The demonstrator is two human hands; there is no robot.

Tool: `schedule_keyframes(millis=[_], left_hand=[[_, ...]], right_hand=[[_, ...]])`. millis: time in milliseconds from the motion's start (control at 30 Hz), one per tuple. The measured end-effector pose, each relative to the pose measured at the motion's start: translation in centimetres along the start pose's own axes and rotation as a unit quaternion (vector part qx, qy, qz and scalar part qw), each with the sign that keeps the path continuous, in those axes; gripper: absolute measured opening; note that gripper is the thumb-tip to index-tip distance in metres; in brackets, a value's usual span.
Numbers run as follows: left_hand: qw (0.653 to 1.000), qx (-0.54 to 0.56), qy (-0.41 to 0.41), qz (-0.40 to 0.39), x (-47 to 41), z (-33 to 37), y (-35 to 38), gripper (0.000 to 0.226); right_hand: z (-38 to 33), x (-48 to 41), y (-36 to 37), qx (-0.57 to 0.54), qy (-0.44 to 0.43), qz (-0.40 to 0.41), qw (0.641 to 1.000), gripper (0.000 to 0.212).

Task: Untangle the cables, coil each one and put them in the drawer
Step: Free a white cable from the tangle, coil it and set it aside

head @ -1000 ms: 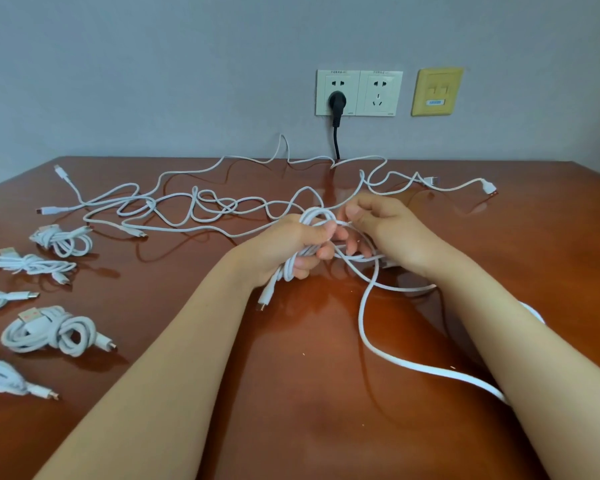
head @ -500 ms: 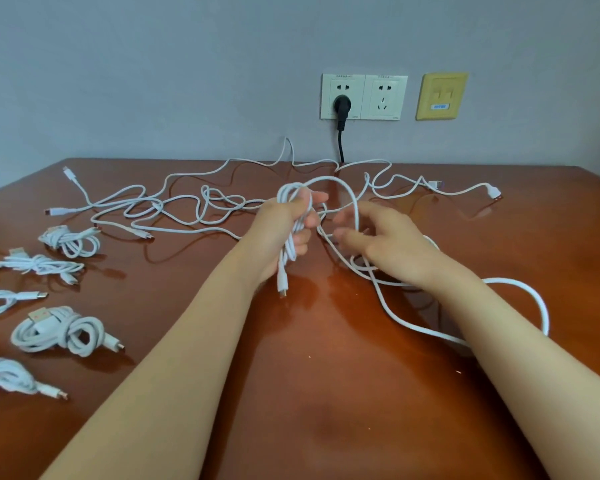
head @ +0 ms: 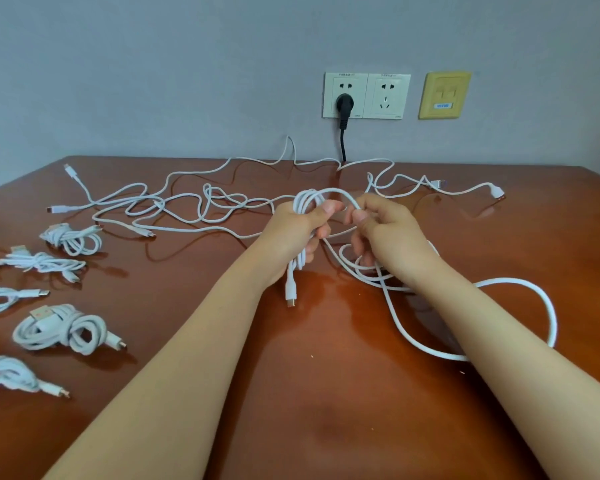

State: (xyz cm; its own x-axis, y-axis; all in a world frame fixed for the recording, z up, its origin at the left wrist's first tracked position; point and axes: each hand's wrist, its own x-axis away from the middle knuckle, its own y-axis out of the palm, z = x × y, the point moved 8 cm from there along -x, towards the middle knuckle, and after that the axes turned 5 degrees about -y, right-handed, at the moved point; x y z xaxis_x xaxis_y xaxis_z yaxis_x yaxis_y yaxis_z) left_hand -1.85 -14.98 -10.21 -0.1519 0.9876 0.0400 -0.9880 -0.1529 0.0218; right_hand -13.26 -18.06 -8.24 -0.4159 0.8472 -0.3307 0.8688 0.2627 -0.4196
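I can't read any writing from here. The double wall socket [head: 367, 95] has a thin line of small print along its top edge and tiny marks at its lower corners, all too small to make out. The yellow wall plate [head: 444, 95] carries a little blue label [head: 443, 106], and its writing is blurred.

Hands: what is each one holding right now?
Left hand: closed round the coiled loops of the white cable.
Right hand: pinching the same cable's next loop between thumb and fingers.

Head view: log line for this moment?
phase: coiling | left hand: grips white cable coil | right hand: pinches its loop
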Motion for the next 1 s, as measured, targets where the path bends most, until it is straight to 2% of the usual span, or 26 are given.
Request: schedule_keyframes(millis=[167, 300, 400, 500, 667, 800, 833, 900, 1000], left_hand=[[0.999, 0.026, 0.012, -0.02, 0.2, 0.5, 0.8, 0.018], [0.999, 0.016, 0.013, -0.041, 0.2, 0.5, 1.2, 0.023], [0.999, -0.019, 0.011, -0.023, 0.1, 0.3, 1.1, 0.026], [0.998, -0.066, 0.01, 0.012, -0.1, 0.1, 0.9, 0.03], [0.994, -0.1, -0.001, 0.053, -0.4, 0.1, 0.2, 0.032], [0.986, -0.148, -0.004, 0.075, -0.5, 0.1, -0.6, 0.03], [0.989, -0.125, -0.01, 0.077, -0.5, -0.1, -0.8, 0.029], [0.997, -0.011, -0.027, 0.075, -0.5, -0.3, -1.0, 0.028], [0.986, 0.148, -0.025, 0.075, -0.5, 0.0, -1.5, 0.028]], right_hand=[[0.6, 0.2, 0.5, 0.055, 0.023, -0.039, 0.997, 0.025], [0.1, 0.6, 1.4, 0.141, -0.02, -0.09, 0.986, 0.024], [-0.2, 0.8, 1.7, 0.195, -0.047, -0.109, 0.974, 0.029], [-0.4, 1.1, 2.1, 0.258, -0.067, -0.123, 0.956, 0.02], [-1.1, 1.3, 2.2, 0.335, -0.087, -0.098, 0.933, 0.025], [-1.3, 1.1, 2.2, 0.354, -0.093, -0.078, 0.928, 0.025], [-1.3, 1.0, 2.1, 0.352, -0.093, -0.071, 0.929, 0.026], [-1.3, 0.9, 1.9, 0.345, -0.095, -0.059, 0.932, 0.028], [-1.1, 0.9, 1.5, 0.333, -0.097, -0.053, 0.936, 0.031]])
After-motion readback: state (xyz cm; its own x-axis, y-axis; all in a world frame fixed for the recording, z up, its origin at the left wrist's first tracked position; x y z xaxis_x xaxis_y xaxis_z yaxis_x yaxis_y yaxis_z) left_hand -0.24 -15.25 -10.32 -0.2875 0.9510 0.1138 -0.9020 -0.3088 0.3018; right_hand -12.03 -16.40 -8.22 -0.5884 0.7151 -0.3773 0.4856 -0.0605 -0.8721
